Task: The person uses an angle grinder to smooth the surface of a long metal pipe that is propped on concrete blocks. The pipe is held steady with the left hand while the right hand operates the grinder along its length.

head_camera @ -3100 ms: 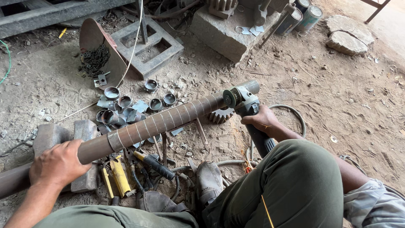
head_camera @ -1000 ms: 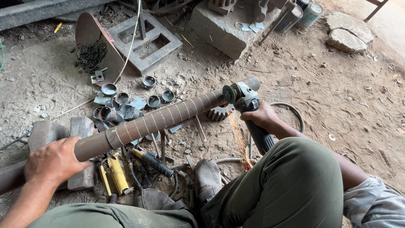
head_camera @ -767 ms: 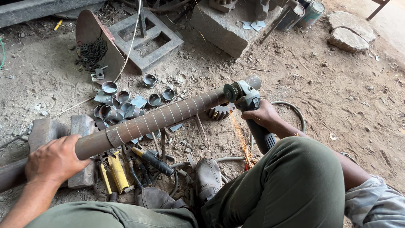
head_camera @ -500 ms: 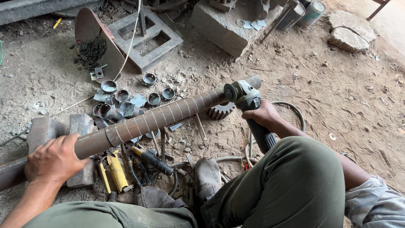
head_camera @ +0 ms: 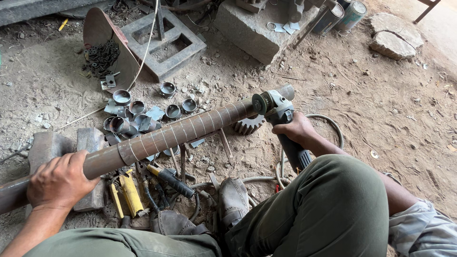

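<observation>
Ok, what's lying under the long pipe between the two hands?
Under the pipe lie short cut rings, a gear wheel, flat metal scraps and yellow-handled tools. The left hand and pipe cover whatever is directly beneath them.

- Left hand (head_camera: 59, 183): palm down, fingers curled over and closed in a full grip; forearm runs back toward the lower left.
- Right hand (head_camera: 296, 129): closed in a fist-like grip, knuckles up, wrist straight; forearm extends back to the right, passing behind the raised right knee.
</observation>
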The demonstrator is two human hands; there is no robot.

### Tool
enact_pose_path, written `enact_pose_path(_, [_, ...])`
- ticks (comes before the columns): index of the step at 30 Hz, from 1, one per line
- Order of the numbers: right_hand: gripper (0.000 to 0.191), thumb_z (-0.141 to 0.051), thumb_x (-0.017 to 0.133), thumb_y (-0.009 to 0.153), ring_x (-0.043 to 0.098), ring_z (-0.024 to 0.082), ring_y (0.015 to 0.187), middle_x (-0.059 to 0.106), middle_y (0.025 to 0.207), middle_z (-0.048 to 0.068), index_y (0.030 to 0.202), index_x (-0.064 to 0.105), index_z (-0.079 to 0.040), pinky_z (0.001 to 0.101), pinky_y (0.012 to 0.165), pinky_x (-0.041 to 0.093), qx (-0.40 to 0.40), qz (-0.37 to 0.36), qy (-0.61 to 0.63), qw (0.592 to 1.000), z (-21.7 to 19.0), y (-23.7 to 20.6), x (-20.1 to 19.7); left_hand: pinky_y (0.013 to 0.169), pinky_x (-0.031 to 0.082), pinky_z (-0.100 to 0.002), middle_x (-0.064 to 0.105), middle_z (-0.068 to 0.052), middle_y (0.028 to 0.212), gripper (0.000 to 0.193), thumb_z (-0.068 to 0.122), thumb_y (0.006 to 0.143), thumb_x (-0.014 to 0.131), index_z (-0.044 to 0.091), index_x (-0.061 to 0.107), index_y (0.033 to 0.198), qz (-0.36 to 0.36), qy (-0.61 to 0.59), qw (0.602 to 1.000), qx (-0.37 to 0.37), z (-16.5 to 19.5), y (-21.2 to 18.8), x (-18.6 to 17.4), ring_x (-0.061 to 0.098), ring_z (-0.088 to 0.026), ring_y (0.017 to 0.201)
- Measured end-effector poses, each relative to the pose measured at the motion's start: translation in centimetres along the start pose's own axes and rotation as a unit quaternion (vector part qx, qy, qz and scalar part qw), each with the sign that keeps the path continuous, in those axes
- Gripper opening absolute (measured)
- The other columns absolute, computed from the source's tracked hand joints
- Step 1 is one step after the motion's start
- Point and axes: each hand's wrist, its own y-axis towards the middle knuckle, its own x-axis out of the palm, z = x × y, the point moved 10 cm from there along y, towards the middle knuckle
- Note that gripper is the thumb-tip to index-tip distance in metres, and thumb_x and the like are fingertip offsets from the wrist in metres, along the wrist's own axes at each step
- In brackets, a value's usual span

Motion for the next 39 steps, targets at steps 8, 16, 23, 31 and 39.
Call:
enact_pose_path(8, [0.054,-0.034,0.082,0.060,0.074,0.025,0.070,0.075,0.083,0.017,0.098,0.073,0.003,0.0378,0.068,0.060,0.013,0.010,-0.009,1.000,-0.1,-0.2,-0.1,0.091,0.064,-0.040,0.078,-0.003,0.113,0.084,0.058,0.059,0.091,0.023,0.068,0.132,-0.048,0.000,0.999,-0.005,-0.1,0.7,-0.6,0.078,-0.021,0.096])
enact_pose_path(16, [0.055,-0.033,0.082,0.059,0.074,0.026,0.070,0.076,0.085,0.017,0.098,0.073,0.005,0.0377,0.068,0.060,0.020,0.004,-0.001,1.000,0.1,-0.2,-0.1,0.106,0.060,-0.042,0.079,0.002,0.119,0.076,0.062,0.067,0.085,0.038,0.063,0.135,-0.289,-0.048,0.954,-0.067,-1.6,1.6,2.3,0.076,-0.022,0.112])
enact_pose_path(23, [0.053,-0.033,0.082,0.059,0.074,0.026,0.069,0.076,0.083,0.018,0.095,0.074,0.006,0.0371,0.067,0.060,0.020,0.007,0.005,1.000,0.0,-0.2,0.0,0.095,0.061,-0.043,0.075,0.000,0.121,0.090,0.068,0.061,0.087,0.031,0.059,0.138,-0.185,-0.012,0.982,-0.045,-1.7,1.0,3.1,0.074,-0.024,0.107])
enact_pose_path(31, [0.054,-0.033,0.082,0.060,0.073,0.025,0.069,0.075,0.083,0.017,0.096,0.073,0.005,0.0373,0.067,0.060,0.017,0.012,0.018,1.000,0.1,-0.1,0.0,0.094,0.064,-0.039,0.078,-0.003,0.112,0.087,0.062,0.057,0.091,0.022,0.066,0.130,-0.075,-0.003,0.997,-0.004,-0.8,0.5,2.0,0.077,-0.020,0.101])
enact_pose_path(39, [0.052,-0.033,0.082,0.060,0.073,0.024,0.069,0.075,0.082,0.016,0.096,0.073,0.003,0.0374,0.067,0.059,0.002,0.014,0.012,1.000,-0.2,-0.3,-0.2,0.091,0.064,-0.036,0.078,-0.002,0.108,0.081,0.058,0.057,0.094,0.019,0.069,0.124,-0.030,0.009,1.000,0.002,-0.1,0.1,-0.1,0.077,-0.018,0.096])
